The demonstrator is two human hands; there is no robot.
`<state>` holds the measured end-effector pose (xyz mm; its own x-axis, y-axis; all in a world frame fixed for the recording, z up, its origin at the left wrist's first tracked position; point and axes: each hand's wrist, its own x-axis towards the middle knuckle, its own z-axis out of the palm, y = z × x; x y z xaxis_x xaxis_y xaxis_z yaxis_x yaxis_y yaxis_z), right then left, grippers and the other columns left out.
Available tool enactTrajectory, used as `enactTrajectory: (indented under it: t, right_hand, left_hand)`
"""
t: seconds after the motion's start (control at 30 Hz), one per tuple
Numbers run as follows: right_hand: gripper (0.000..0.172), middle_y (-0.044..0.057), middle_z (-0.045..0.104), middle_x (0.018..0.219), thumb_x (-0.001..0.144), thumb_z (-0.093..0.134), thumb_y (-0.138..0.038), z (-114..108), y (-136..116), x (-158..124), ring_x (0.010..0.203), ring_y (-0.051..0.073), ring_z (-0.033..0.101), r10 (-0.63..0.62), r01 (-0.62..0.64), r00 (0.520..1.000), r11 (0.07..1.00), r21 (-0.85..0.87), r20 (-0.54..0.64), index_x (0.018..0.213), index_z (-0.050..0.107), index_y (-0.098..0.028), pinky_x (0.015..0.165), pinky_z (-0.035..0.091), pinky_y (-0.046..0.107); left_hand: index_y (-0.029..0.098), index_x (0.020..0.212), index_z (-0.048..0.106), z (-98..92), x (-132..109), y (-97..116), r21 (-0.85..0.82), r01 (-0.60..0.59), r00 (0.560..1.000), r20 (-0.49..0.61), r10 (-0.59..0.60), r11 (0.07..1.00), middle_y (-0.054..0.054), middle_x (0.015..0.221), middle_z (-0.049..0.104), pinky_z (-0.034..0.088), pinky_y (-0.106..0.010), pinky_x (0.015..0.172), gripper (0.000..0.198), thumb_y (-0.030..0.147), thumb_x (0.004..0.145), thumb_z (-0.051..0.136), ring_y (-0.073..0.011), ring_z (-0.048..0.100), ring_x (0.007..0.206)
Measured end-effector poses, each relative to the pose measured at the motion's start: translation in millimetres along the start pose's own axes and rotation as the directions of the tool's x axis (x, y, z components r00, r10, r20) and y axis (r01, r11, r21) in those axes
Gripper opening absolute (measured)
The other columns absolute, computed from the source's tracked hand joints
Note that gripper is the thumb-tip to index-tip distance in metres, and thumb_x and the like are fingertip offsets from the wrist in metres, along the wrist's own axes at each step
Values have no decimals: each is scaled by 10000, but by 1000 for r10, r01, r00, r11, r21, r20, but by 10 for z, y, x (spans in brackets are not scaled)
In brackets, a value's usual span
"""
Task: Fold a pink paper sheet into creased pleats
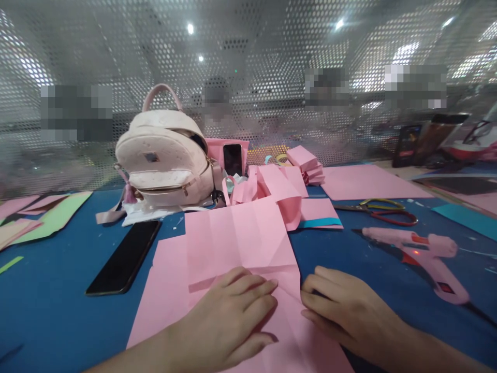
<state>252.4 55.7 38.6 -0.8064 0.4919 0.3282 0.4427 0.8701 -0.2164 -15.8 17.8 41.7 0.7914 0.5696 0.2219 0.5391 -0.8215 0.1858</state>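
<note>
A creased pink paper sheet [233, 233] lies in front of me, folded over near its middle, with more pink paper [163, 290] beneath it. My left hand [240, 311] rests flat over the fold, fingers stretched out and pressing on the paper. At the sheet's right edge, my right hand [341, 303] has its fingers curled, with the edge pinched at the fingertips. Behind the sheet stand folded pink paper pieces [272, 186], and a pink piece with a blue strip [318, 223] lies beside them.
A black phone [124, 259] and a pale pink backpack [165, 155] are on the left. To the right lie scissors [382, 207] and a pink glue gun [427, 248] with its red light on. A second phone [233, 158] leans at the back, before a perforated metal screen [264, 46].
</note>
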Motion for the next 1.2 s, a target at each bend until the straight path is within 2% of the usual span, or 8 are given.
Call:
enactTrajectory:
  t: [0.33,0.5,0.63,0.83,1.07,1.2]
  right_hand:
    - [477,17,614,757,1089,249,-354,3,-43,42,658,175,471,-2,3,1000,999,-48,22,769,572,-210,601,327,332]
    - [418,17,616,776,1081,307,-352,23,-35,44,674,174,479,4,-2,999,999,-48,46,801,581,-207,604,327,328]
    - [342,19,614,824,1066,371,-343,22,-30,51,714,170,487,14,-15,998,1000,23,62,831,579,-205,622,334,315]
    - [378,32,568,798,1048,405,-356,25,-27,67,705,181,465,33,-33,995,999,-6,92,737,550,-198,604,301,313]
    - [521,31,535,716,1084,249,-344,93,-31,60,648,183,425,-29,30,1000,990,-135,11,684,549,-199,577,266,328]
    - [532,16,537,684,1087,266,-376,69,-45,92,623,175,408,-65,60,997,986,-153,-29,678,560,-203,565,260,337]
  left_hand:
    - [132,1167,582,39,-19,-11,-62,2,994,-112,-9,998,-96,1277,652,379,-423,1034,344,370,1071,355,-259,582,1156]
    - [129,1157,584,47,-17,-11,-45,2,989,-147,-9,999,-99,1267,662,383,-419,1033,313,338,1067,368,-256,588,1150]
    - [140,1157,584,52,-19,-4,-49,15,990,-139,-22,999,-92,1249,673,399,-427,1024,286,324,1058,388,-257,594,1146]
    - [140,1150,581,31,-10,-1,-55,1,984,-179,-11,999,-92,1207,688,435,-422,1001,270,307,1057,390,-251,612,1124]
    - [128,1168,581,26,-7,-8,-70,10,983,-182,-22,997,-97,1204,687,450,-425,988,267,283,1051,398,-256,616,1124]
    - [122,1191,577,34,-9,-13,-72,12,986,-167,-24,997,-93,1217,684,439,-431,1001,275,285,1051,406,-258,612,1131]
